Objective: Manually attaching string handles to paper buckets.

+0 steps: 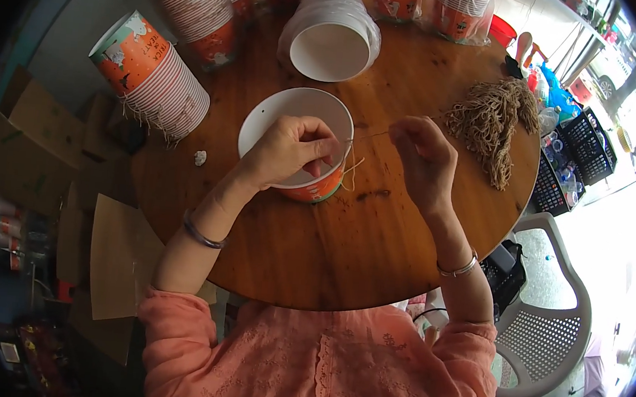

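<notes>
A white-lined paper bucket [257, 129] with an orange and green outside stands in front of me on the table. My left hand [292, 151] reaches across its mouth, fingers curled and thumb pressed in by the right rim; what they grip is hidden. Off to the right of the bucket, my right hand [423, 162] is closed in a pinch. From its fingertips a thin strand of twine [369, 136] runs taut to the bucket's right rim by my left fingers. Loose twine ends [352, 173] hang down the bucket's right side.
A pile of tan twine [491, 123] lies at the right of the round wooden table [396, 258]. Stacked orange buckets [165, 83] lean at the left, with more along the back. A wrapped white bucket stack [329, 52] lies beyond mine. A grey chair [548, 339] stands right.
</notes>
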`<state>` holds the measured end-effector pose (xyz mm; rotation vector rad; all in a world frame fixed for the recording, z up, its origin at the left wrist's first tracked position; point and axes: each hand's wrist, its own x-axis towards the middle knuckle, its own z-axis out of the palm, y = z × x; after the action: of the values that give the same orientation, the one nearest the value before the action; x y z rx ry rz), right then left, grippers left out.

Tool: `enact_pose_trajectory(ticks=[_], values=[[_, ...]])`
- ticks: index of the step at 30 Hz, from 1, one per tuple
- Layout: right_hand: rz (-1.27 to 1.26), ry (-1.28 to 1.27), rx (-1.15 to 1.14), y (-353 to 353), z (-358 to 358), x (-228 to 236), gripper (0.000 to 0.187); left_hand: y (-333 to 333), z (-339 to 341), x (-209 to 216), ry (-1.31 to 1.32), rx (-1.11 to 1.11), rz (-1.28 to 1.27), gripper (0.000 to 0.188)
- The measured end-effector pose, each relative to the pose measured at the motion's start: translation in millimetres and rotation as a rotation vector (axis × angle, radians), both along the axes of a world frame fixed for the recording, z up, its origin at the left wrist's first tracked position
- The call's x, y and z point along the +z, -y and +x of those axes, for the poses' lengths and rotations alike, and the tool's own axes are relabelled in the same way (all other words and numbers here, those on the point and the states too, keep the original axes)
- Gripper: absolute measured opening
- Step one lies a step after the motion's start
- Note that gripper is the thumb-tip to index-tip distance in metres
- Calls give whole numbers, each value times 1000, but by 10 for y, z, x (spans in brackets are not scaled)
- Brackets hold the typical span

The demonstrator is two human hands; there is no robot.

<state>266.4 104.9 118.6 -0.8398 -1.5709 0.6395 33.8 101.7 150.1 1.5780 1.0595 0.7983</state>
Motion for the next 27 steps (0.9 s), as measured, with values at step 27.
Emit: enact_pose_trajectory(ticks=[27], values=[[-417,-258,390,153,-380,-94,18,228,84,56,455,58,-188,17]])
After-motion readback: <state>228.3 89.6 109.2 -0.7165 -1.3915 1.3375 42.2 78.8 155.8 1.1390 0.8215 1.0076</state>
